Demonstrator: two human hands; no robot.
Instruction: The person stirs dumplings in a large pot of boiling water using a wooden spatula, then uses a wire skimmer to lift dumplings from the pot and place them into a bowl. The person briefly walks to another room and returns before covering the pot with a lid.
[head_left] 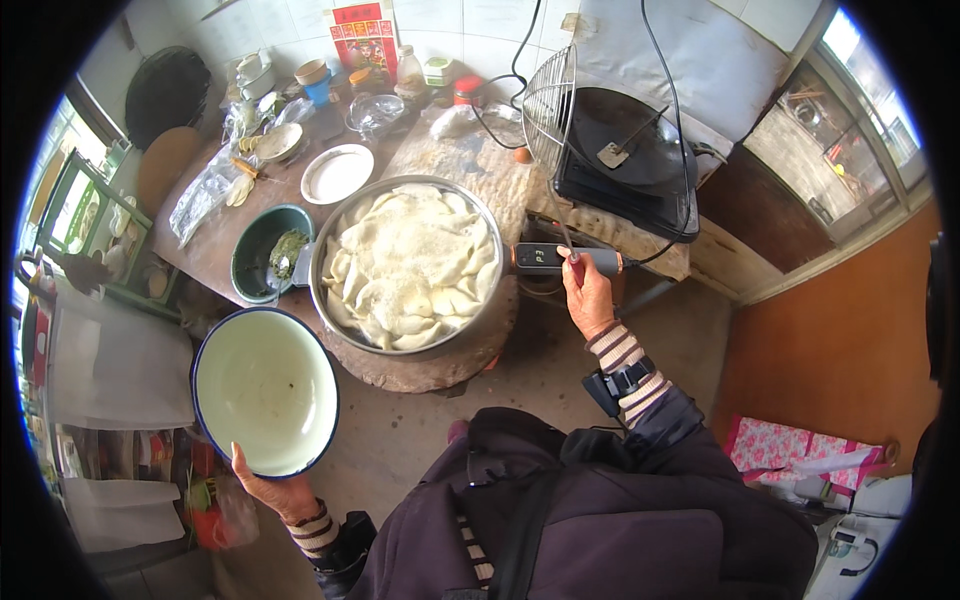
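My left hand (272, 490) grips the lower rim of a pale enamel basin (262, 385) with a dark blue edge, thumb over the rim. The basin looks bare inside and is beside the table's front edge. Closed round the handle of a wire skimmer (552, 108), my right hand (588, 298) is just by the pot's grey handle (595, 262), which carries a small display. The skimmer's mesh head points up and away, over the table's back. A round electric pot (497, 225) is full of pale dumplings (410, 265) in frothy liquid.
Left of the pot sits a dark green bowl (240, 262) with green filling and a spatula-like tool. Behind are a white plate (338, 174), jars and plastic bags. A black wok (620, 130) rests on a cooker at the right, with a black cable (684, 140) hanging nearby.
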